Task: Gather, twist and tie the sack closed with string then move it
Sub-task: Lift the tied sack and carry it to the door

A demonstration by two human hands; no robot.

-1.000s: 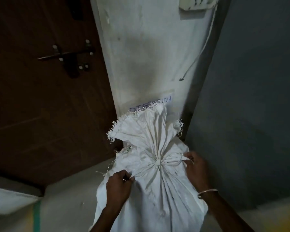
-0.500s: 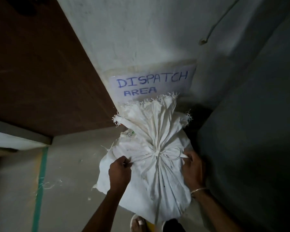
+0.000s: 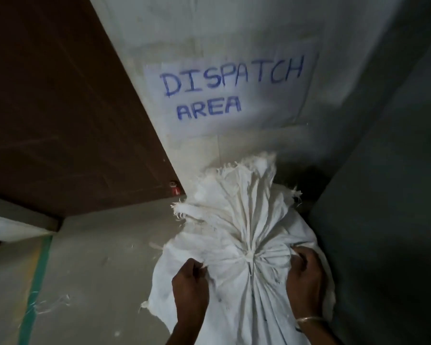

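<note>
Wall corner with "DISPATCH AREA" sign (image 3: 232, 92) up top. Tied white sack (image 3: 244, 245) sits lower right of frame; left hand (image 3: 189, 282) and right hand (image 3: 304, 275) both clenched on sack cloth beside string knot (image 3: 248, 255).

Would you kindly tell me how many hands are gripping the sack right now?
2. The left hand pinches the cloth of the sack left of the string knot. The right hand grips the cloth right of it. Both are fully in view.
</note>
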